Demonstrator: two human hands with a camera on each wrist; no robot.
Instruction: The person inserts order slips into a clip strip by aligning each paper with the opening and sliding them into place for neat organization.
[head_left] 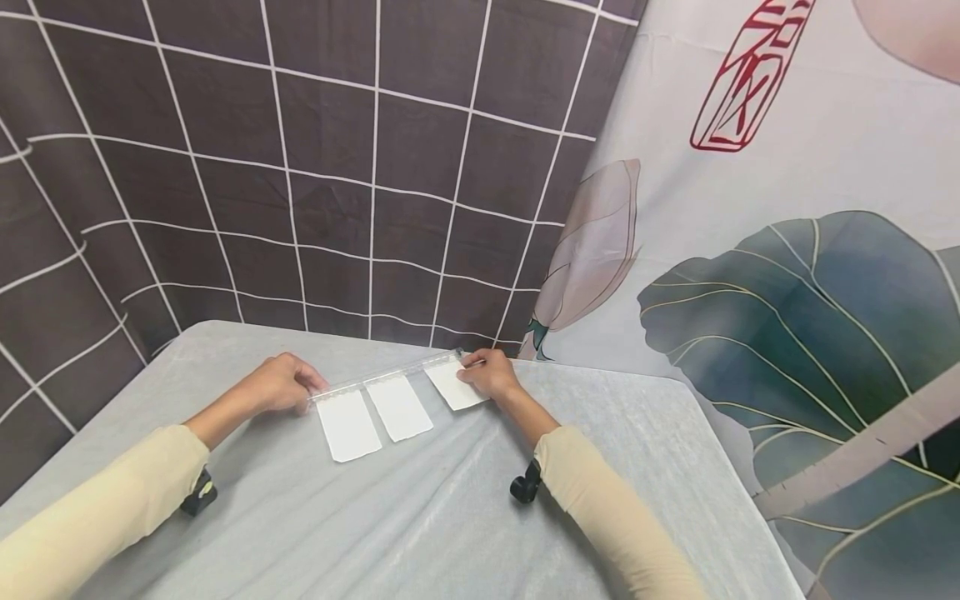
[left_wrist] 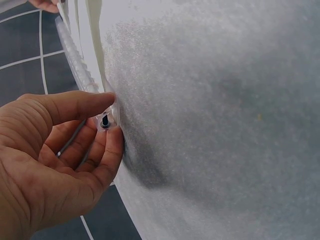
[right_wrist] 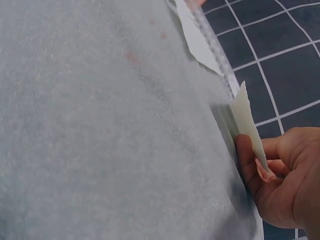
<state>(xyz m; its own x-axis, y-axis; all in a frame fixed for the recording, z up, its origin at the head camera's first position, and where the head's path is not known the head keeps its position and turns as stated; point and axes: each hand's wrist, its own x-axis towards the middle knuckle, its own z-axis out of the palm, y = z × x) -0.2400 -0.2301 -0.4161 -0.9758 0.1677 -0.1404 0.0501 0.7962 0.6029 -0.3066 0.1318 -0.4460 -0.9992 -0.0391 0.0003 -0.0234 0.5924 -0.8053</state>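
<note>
A clear, ridged plastic strip runs slanting across the far part of the table. White paper cards hang from it toward me: a left card, a middle card and a right card. My left hand pinches the strip's left end between thumb and fingers; in the left wrist view a small dark pin shows there. My right hand grips the right card by its outer edge, near the strip's right end. In the right wrist view that card stands tilted up between thumb and fingers.
A pale grey cloth with creases covers the table. Behind it hangs a dark curtain with a white grid, close past the far edge. A white cloth with leaf prints hangs on the right.
</note>
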